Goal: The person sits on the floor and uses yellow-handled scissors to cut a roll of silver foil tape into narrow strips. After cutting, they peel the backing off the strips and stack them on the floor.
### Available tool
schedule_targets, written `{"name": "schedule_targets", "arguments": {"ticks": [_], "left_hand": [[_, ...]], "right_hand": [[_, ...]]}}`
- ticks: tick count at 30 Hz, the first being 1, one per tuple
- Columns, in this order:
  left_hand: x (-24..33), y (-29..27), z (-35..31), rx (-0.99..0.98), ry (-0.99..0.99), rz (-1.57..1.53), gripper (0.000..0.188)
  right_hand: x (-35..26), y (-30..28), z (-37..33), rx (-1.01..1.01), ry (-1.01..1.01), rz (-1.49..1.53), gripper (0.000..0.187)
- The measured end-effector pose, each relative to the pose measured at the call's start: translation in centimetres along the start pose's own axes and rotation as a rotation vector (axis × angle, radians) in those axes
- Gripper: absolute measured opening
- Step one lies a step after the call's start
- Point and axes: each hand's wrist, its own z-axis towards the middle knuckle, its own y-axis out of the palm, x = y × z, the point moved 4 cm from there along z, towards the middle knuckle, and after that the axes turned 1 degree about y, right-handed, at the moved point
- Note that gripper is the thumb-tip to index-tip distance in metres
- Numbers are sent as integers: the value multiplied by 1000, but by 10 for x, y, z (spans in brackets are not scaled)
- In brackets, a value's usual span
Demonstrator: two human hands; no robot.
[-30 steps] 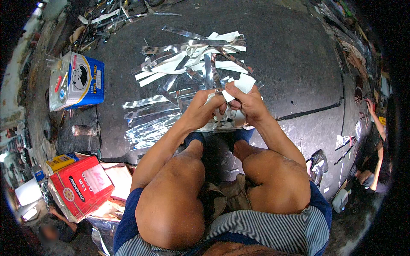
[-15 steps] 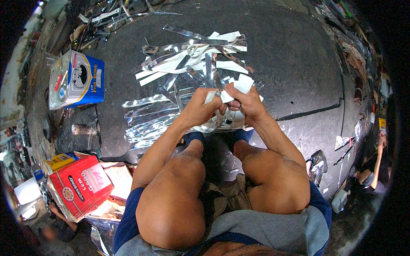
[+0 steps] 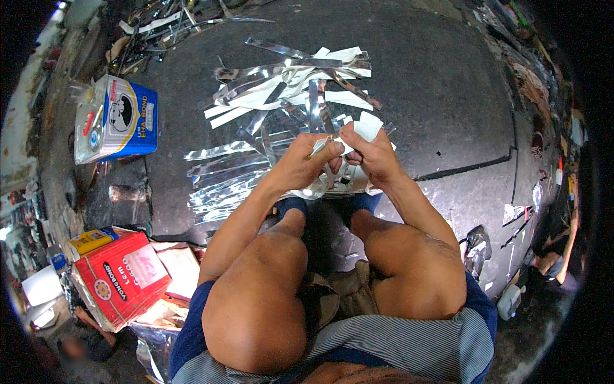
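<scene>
Close together over the floor between my feet, my left hand [image 3: 306, 161] and my right hand [image 3: 376, 157] both grip a white strip [image 3: 367, 126] between thumb and fingers. Its end stands up beyond my right hand's fingers; a short white piece also shows between the two thumbs. Beyond them lies a loose, crossed pile of silvery, white-backed strips [image 3: 281, 80]. Left of my hands, more shiny silver strips [image 3: 224, 195] lie side by side. A clear, glossy sheet-like thing shows partly below my hands; its kind is hidden.
At the left stands a blue and white metal can [image 3: 131, 118], with a glass jar [image 3: 126, 193] lying nearer me. A red box [image 3: 121, 278] sits at my left knee. Scraps [image 3: 173, 29] heap up far left. Another person's arm [image 3: 569, 246] shows at the right rim.
My hands have shifted very slightly, and the white piece between the thumbs shows less. The person at the right rim has moved an arm. The strips on the floor lie as before.
</scene>
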Motion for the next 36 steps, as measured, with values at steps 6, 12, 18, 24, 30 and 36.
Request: {"name": "schedule_targets", "arguments": {"ticks": [6, 12, 18, 24, 30, 36], "left_hand": [[16, -9, 0, -106, -19, 171, 36], [22, -56, -36, 285, -335, 118, 31], [-21, -174, -124, 495, -290, -37, 33], [-25, -241, -179, 574, -200, -177, 28], [-13, -309, -283, 1018, -166, -382, 25], [54, -241, -206, 967, -315, 318, 27]], "right_hand": [[-5, -1, -4, -65, -64, -62, 27], [-21, -86, 27, 328, -72, 3, 31], [-32, -250, 56, 355, 5, 401, 20], [0, -478, 59, 769, -99, 617, 22], [-28, -533, -9, 1157, -386, 425, 20], [-142, -394, -1, 496, -511, 66, 36]]}}
